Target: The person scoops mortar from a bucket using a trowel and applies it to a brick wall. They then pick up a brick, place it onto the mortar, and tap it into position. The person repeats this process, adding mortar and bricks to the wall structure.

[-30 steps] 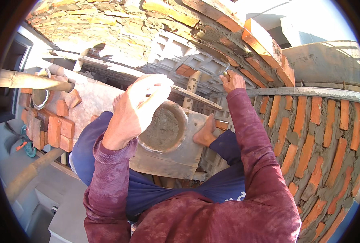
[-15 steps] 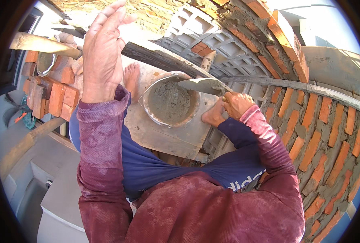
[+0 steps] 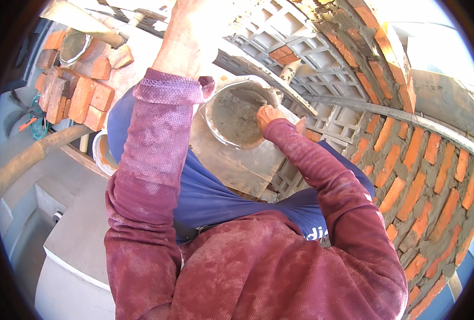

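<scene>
My left hand (image 3: 186, 45) is raised toward the top edge, over the planks beside the wall, its fingers washed out by glare or cut off. My right hand (image 3: 269, 117) is closed on a trowel (image 3: 256, 101), whose blade dips into grey mortar (image 3: 231, 120) in a round bucket (image 3: 237, 145). The trowel's handle is mostly hidden by my fingers. The bucket stands on a worn board (image 3: 247, 173) between my legs.
Loose bricks (image 3: 82, 101) are stacked at the left beside a second bucket (image 3: 74, 45), with bamboo poles (image 3: 18, 157) alongside. A brick wall with wet joints (image 3: 413, 194) is on the right. Perforated grey blocks (image 3: 271, 26) and a brick edge (image 3: 386, 58) are above.
My left hand has moved up toward the wall at the top edge. My right hand has moved left and down, bringing the trowel into the bucket. The view has shifted.
</scene>
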